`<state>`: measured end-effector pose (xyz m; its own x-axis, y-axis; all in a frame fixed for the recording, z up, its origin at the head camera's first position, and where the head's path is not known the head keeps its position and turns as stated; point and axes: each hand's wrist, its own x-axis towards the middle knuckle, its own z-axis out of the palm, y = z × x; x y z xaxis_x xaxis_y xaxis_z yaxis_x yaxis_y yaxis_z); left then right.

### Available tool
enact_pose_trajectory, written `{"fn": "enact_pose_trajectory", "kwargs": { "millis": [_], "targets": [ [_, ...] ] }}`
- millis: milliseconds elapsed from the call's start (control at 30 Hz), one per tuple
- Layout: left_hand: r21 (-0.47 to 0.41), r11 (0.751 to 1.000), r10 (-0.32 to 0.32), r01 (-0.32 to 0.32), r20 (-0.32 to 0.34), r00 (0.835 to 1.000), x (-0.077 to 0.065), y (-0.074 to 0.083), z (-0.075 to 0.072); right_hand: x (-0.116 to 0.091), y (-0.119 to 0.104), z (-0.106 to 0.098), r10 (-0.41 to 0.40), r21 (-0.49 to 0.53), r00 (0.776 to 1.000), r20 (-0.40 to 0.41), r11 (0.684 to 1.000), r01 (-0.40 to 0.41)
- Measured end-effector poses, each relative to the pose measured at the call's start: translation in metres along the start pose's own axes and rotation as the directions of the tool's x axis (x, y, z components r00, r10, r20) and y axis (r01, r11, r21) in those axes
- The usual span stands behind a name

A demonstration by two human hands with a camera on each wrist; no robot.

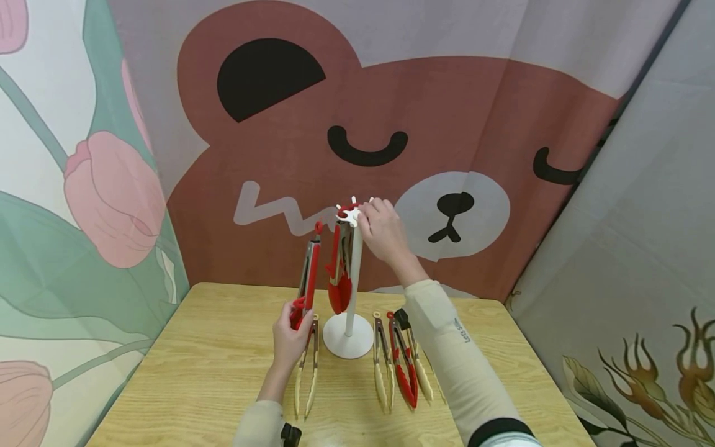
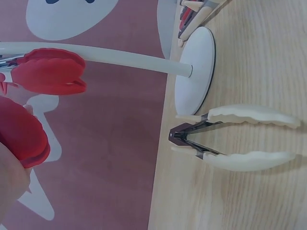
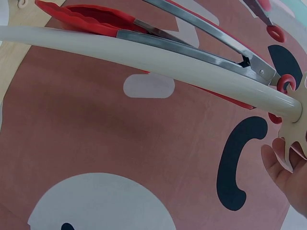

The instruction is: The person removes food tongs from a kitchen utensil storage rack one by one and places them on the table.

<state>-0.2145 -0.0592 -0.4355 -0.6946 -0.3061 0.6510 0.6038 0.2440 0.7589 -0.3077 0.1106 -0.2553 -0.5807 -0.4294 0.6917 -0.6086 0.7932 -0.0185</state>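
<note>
My left hand (image 1: 292, 335) grips red-and-steel tongs (image 1: 310, 273) low down by their red tips, the loop end pointing up. They stand just left of a white hanging stand (image 1: 355, 267). At the top of that stand, my right hand (image 1: 382, 230) holds one side of the white hook piece (image 3: 290, 134), fingers curled about a prong. From a hook on the left hang red-tipped tongs (image 1: 339, 279), tips down beside the pole. In the left wrist view, only the held tongs' red tip (image 2: 21, 132) shows by the hand.
Cream-tipped tongs (image 1: 305, 372) lie spread on the wooden table (image 1: 195, 372), left of the round base (image 1: 347, 341). To its right lie more cream tongs (image 1: 382, 366), red tongs (image 1: 403, 366) and black-ended tongs (image 1: 416, 354), partly under my right sleeve. A bear-print curtain (image 1: 447, 124) hangs behind.
</note>
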Motion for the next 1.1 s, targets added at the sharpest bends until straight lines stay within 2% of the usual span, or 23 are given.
{"fn": "enact_pose_trajectory", "kwargs": {
  "millis": [533, 767, 933, 1100],
  "targets": [
    [0.073, 0.997, -0.038, 0.040, -0.033, 0.999, -0.007, -0.005, -0.006, 0.000, 0.000, 0.000, -0.007, 0.000, 1.000, -0.014, 1.000, 0.007],
    [0.119, 0.990, -0.070, 0.074, -0.043, 0.997, -0.013, -0.042, -0.006, 0.000, 0.000, 0.000, -0.010, -0.008, 1.000, -0.013, 1.000, 0.009],
    [0.140, 0.982, -0.118, 0.125, -0.056, 0.991, -0.018, -0.051, -0.008, 0.000, 0.000, 0.000, -0.011, -0.004, 1.000, -0.014, 1.000, 0.011],
    [0.181, 0.963, -0.192, 0.199, -0.055, 0.980, -0.023, -0.055, -0.010, 0.001, 0.001, 0.001, -0.010, 0.001, 1.000, -0.012, 1.000, 0.010]
  ]
}}
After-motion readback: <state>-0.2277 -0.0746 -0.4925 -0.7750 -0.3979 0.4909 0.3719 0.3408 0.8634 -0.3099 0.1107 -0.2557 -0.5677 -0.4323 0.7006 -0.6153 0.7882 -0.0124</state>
